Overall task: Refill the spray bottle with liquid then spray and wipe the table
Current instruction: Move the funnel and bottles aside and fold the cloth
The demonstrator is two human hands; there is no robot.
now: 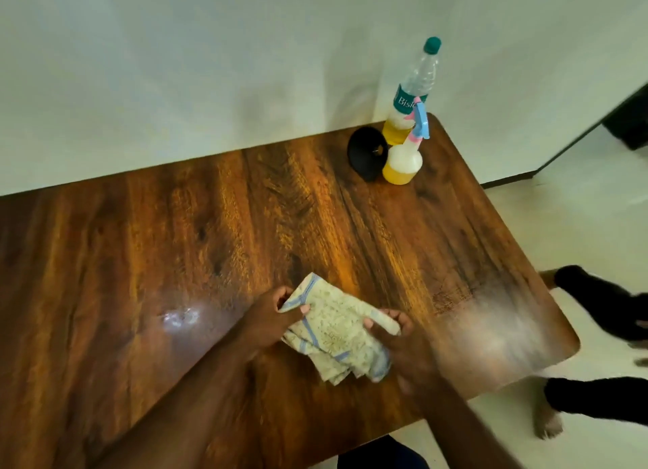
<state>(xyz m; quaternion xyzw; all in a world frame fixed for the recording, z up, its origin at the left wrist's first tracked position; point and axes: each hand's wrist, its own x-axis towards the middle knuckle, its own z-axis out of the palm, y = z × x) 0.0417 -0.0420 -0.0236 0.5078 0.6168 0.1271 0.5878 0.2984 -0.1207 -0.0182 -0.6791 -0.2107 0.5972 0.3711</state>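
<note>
Head view, hands: we see both hands over the near middle of the table [175,240], each gripping the same cloth [336,328].
Left hand [277,314]: fingers curled tight, pinching the cloth's upper left corner with its blue edge stripe.
Right hand [396,332]: fingers curled round a fold at the cloth's right edge, thumb on top; somewhat blurred.
Cloth: pale and patterned, bunched and part folded between the hands, its lower end hanging onto the table.
Spray bottle [403,163]: upright at the far right corner, well apart from the hands, yellow liquid in the bottom, pink and blue trigger head fitted.
Plastic bottle [410,93]: just behind the spray bottle, green cap on, some yellow liquid left.
Funnel [366,153]: black, lying beside the spray bottle.
Wet patch [180,316]: shiny droplets left of the left hand; a hazy smear [491,328] shows near the right edge.
Step, our guess: refilling looks done; we read this as folding the cloth for wiping.
How to do it well: we'd fold it into a flat pad, press it down with one palm, then work in overlapping strokes from the wet patch across to the smear.
</note>
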